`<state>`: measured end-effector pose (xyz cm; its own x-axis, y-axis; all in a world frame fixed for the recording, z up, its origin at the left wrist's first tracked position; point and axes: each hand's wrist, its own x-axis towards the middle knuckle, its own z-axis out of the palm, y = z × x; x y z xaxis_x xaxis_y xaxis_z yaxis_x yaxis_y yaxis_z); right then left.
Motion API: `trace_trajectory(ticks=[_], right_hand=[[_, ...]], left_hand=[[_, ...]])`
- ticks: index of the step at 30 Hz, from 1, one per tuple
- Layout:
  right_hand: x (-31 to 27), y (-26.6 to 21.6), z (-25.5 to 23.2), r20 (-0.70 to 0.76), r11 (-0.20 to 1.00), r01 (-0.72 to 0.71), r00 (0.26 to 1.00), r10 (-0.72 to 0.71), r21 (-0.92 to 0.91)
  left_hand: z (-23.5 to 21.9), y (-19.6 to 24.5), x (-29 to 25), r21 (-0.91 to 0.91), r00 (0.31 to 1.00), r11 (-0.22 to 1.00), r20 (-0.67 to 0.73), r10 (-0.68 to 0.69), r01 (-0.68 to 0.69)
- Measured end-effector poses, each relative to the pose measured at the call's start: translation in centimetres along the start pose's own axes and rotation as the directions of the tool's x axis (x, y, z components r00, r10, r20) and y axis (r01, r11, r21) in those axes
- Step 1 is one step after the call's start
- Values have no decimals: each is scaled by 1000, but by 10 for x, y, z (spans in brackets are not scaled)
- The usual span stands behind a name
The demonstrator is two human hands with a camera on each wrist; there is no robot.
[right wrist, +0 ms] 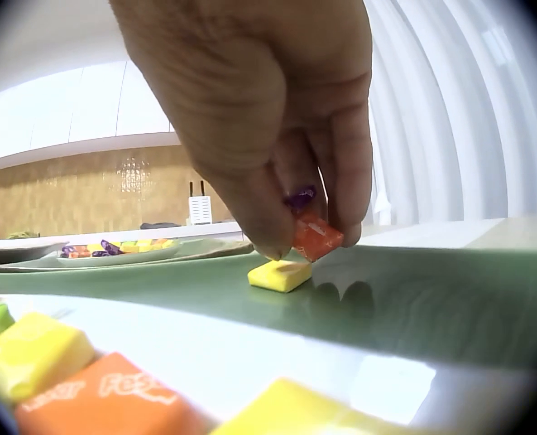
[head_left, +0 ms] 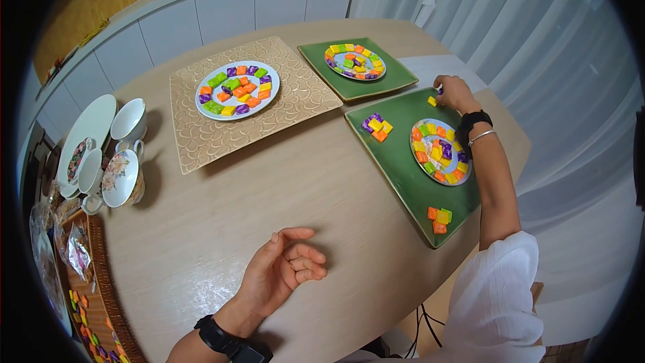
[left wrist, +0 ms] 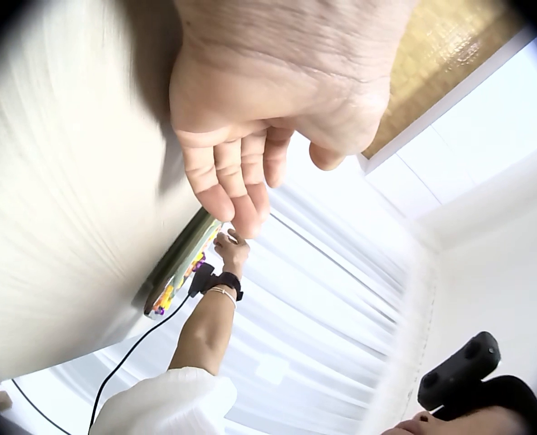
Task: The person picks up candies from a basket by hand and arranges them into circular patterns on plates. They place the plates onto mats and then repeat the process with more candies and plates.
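Observation:
My right hand [head_left: 457, 95] is over the far right corner of the near green square plate [head_left: 393, 161]. Between its thumb and fingers it pinches an orange wrapped candy [right wrist: 316, 237], with a purple candy [right wrist: 300, 198] tucked higher among the fingers. Right below the fingertips, a yellow candy [right wrist: 280, 275] lies on the green surface. A white round plate [head_left: 416, 125] with a ring of colourful candies stands on this green plate, between two small candy clusters [head_left: 377, 127]. Palm turned sideways, my left hand [head_left: 279, 269] holds nothing near the table's front, its fingers loosely bent.
A beige patterned square plate [head_left: 195, 141] and a second green plate [head_left: 396, 87] each carry a white plate of candies. Floral cups [head_left: 123, 178] and a large white plate [head_left: 101, 117] stand at the left, beside a wicker tray [head_left: 101, 262] of candies.

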<state>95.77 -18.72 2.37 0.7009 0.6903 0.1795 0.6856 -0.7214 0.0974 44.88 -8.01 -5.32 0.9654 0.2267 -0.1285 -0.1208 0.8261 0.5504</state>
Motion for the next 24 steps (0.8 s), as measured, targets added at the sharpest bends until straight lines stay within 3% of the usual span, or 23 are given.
trace_trajectory(ticks=[3,6,10,13,16,19,24], right_hand=[[-4,4,4,67,991,87,995,-80,-102],[-4,13,10,-144,990,92,987,-76,107],[-5,33,-2,-68,984,57,997,-46,170],[-18,32,-7,30,988,99,994,-104,122],[-29,22,-5,51,974,78,995,-91,213],[-31,16,6,9,951,145,988,-153,271],[-33,4,-4,-18,960,78,997,-76,268]], left_hand=[[2,1,1,40,999,999,-39,-19,21],[0,1,1,14,1000,1000,-18,-23,23],[-2,1,0,-15,999,1000,26,-22,23],[-3,1,2,-20,999,999,38,-29,29],[-3,1,1,-19,999,999,35,-29,30],[1,2,1,20,999,999,-17,-29,29],[2,1,0,49,999,999,-50,-13,15]])
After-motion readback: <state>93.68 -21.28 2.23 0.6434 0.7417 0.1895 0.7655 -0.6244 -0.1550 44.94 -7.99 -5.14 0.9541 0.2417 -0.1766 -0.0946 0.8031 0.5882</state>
